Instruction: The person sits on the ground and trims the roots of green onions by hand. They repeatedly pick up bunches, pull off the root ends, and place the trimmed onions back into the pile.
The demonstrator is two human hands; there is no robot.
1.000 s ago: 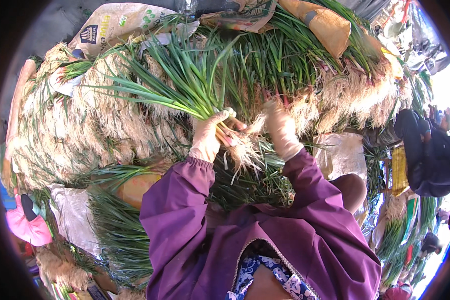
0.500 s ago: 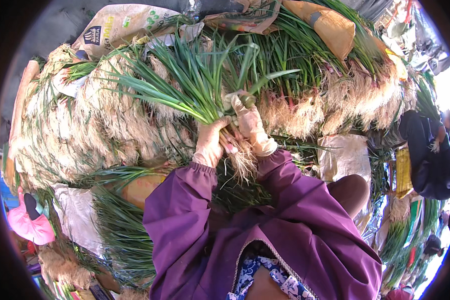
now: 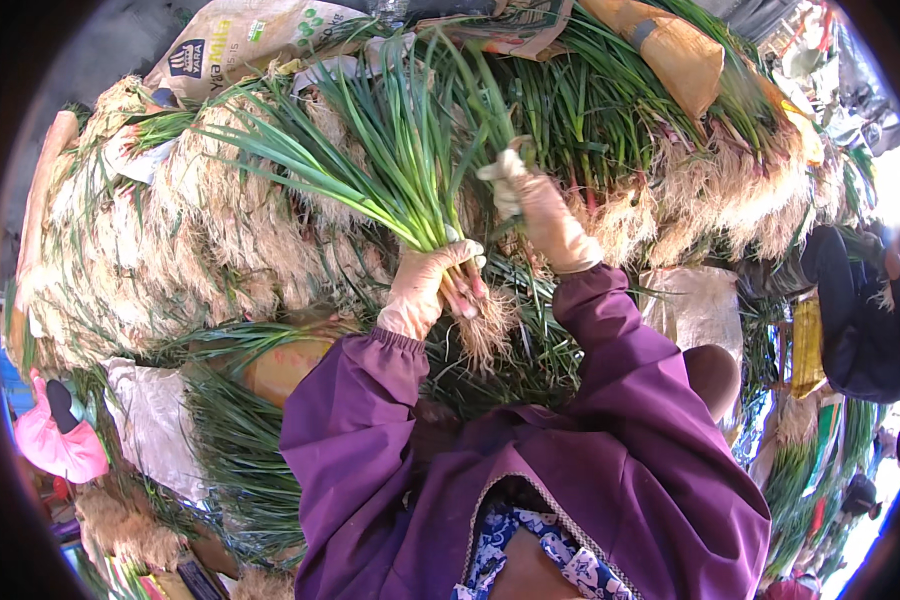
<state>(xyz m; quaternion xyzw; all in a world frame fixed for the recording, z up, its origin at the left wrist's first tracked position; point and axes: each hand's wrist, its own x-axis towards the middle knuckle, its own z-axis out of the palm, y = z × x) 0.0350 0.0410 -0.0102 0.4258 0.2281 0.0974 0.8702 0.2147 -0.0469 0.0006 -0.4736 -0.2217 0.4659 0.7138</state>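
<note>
My gloved left hand (image 3: 422,285) is closed round the lower stems of a bunch of green onions (image 3: 395,165). The leaves fan up and to the left, and pale, reddish bases with tangled roots (image 3: 485,330) hang below the fist. Just right of the bunch, apart from its stems, is my gloved right hand (image 3: 552,215), its fingers curled and a little blurred. Loose green onion leaves (image 3: 492,115) rise from its fingertips; their lower ends are partly hidden by the fingers.
A long heap of green onions with dried roots (image 3: 200,220) spans the far side, more bunches (image 3: 610,130) lying at its right. Sacks (image 3: 260,40) and brown paper (image 3: 675,50) lie on top. Leaves (image 3: 240,450) are piled at my left. A person in dark trousers (image 3: 850,310) is at the right.
My right hand has left the bunch's stems and moved right, with loose leaves in its fingers. My left hand keeps its hold at nearly the same place.
</note>
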